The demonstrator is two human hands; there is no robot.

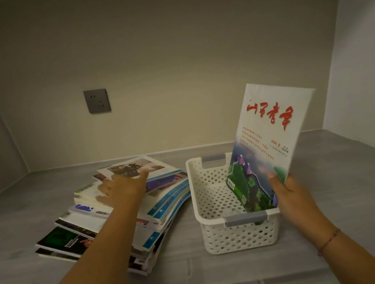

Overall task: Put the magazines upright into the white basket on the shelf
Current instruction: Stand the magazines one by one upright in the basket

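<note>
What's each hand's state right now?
Left hand: open, resting on the magazine pile.
Right hand: holding a magazine, its lower end inside the basket.

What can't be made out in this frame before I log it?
All in the head view:
- The bottom edge of the red-titled magazine sits inside the white basket, behind its near wall; contact with the basket floor is unclear.
- The right hand shows only its thumb; the fingers are behind that magazine.
- The magazine pile is partly covered by the left hand and forearm; the count is unclear.
- The cover's small print is too small to read.
</note>
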